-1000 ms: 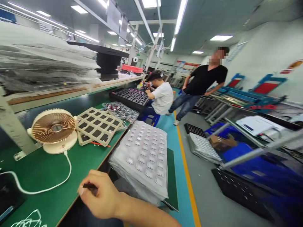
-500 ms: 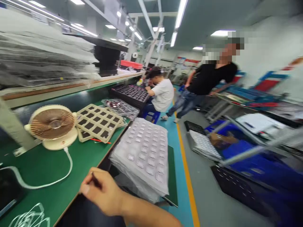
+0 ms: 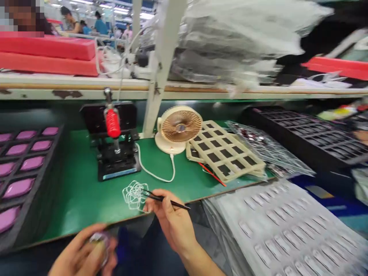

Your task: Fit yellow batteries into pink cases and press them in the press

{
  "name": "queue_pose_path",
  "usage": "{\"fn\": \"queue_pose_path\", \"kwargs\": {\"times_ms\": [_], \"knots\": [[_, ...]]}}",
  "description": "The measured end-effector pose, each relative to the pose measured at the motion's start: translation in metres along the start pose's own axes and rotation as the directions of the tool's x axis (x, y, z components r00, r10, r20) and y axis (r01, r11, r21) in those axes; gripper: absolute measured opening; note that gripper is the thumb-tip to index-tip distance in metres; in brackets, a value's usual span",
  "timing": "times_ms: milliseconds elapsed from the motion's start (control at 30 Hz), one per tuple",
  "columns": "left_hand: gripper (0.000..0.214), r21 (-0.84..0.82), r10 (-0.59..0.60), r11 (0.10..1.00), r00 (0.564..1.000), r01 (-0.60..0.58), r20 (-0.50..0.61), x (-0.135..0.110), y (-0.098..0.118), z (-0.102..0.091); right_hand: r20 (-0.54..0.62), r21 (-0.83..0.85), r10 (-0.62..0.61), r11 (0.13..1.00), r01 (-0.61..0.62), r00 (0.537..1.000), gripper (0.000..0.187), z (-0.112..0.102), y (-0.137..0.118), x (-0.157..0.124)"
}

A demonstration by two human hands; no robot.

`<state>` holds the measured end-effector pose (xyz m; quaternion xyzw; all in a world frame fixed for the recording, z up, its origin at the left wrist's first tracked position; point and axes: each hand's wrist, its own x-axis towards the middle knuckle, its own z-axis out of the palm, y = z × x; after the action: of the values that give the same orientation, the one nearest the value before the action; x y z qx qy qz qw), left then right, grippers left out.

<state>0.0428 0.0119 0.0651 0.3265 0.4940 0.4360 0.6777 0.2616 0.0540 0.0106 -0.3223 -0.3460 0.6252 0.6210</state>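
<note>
My right hand (image 3: 172, 222) pinches black tweezers (image 3: 165, 198) near the front edge of the green bench mat (image 3: 77, 195). The tweezer tips touch a small heap of clear plastic frames (image 3: 133, 194) lying on the mat. My left hand (image 3: 86, 255) is low at the bottom left, blurred, with its fingers curled round a small round clear piece (image 3: 99, 239). A black press jig with a red handle (image 3: 112, 140) stands behind the heap.
A small beige fan (image 3: 178, 128) with a white cable stands mid-bench, beside beige grid trays (image 3: 227, 153). Clear blister trays (image 3: 281, 226) are stacked at right, black trays (image 3: 304, 134) behind them. A black tray of purple parts (image 3: 23, 168) is at left. Shelf above holds red foam (image 3: 48, 53) and bagged trays.
The view has swung left from the aisle and the people to the bench. My right hand now reaches the tweezers onto the clear frames, and my left hand has come into view.
</note>
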Motion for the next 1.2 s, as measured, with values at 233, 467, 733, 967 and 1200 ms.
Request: {"fn": "queue_pose_path", "kwargs": {"times_ms": [233, 467, 733, 967, 1200], "knots": [[0.052, -0.15, 0.032, 0.989, 0.994, -0.016, 0.104, 0.046, -0.013, 0.013, 0.208, -0.418, -0.314, 0.827, 0.375, 0.926, 0.021, 0.005, 0.007, 0.006], [0.052, -0.142, 0.048, 0.989, 0.997, -0.039, 0.06, 0.038, -0.009, 0.011, 0.528, -0.488, -0.385, 0.592, 0.641, 0.757, 0.046, 0.013, 0.012, 0.006], [0.061, -0.065, 0.028, 0.997, 0.999, -0.03, -0.041, 0.029, -0.012, 0.011, 0.568, -0.5, -0.356, 0.567, 0.655, 0.742, 0.048, 0.009, 0.019, 0.004], [0.049, 0.146, 0.073, 0.987, 0.995, -0.063, -0.066, 0.025, -0.021, 0.011, 0.603, -0.513, -0.344, 0.523, 0.681, 0.719, 0.048, 0.006, 0.016, 0.0], [0.046, 0.219, 0.099, 0.972, 0.992, -0.081, -0.074, 0.021, -0.022, 0.013, 0.596, -0.518, -0.357, 0.513, 0.685, 0.719, 0.05, 0.002, 0.018, -0.003]]}}
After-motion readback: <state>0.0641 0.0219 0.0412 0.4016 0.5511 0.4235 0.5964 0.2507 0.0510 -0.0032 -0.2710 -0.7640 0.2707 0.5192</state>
